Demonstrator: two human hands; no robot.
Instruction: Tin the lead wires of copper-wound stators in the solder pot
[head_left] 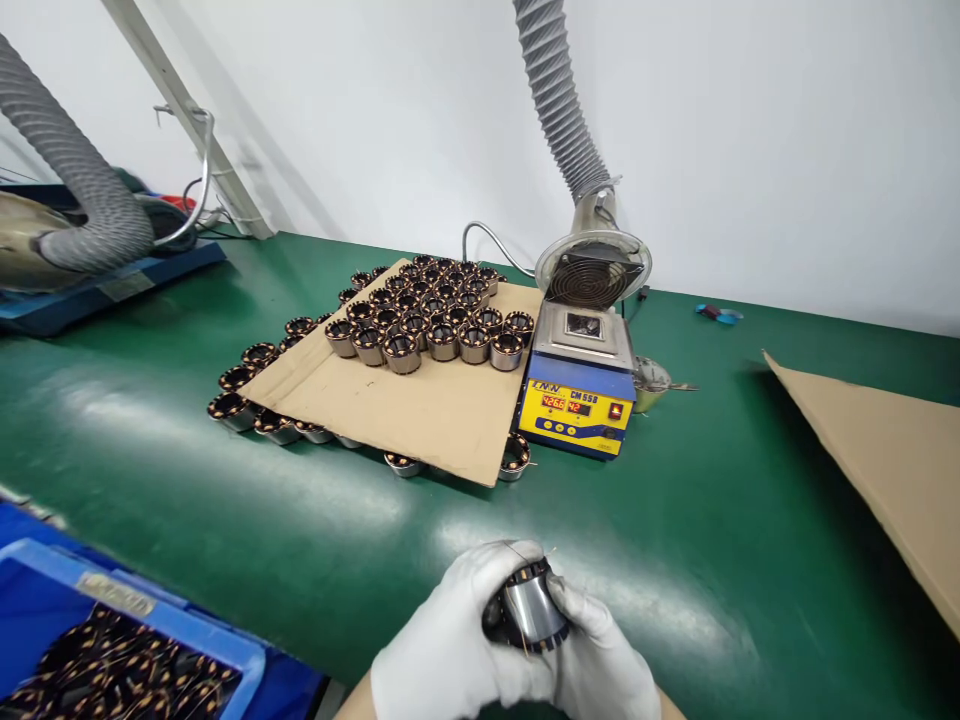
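Observation:
Between my two white-gloved hands is a motor stator (534, 608), a steel ring with black end pieces and thin copper wires sticking out. My left hand (457, 630) wraps round its left side, and my right hand (600, 640) grips it from the right. The ring is tilted, held above the front of the green bench (375, 560). Beyond my hands, many like stators (442, 342) stand in rows on a cardboard sheet (360, 410), and more sit underneath that sheet.
A blue and yellow solder pot (576, 400) with a digital display stands behind my hands, under a fume hose (562, 100). A small tin (651, 380) is beside it. Another cardboard sheet (885, 440) lies at right. A blue crate (247, 660) of stators stands at lower left.

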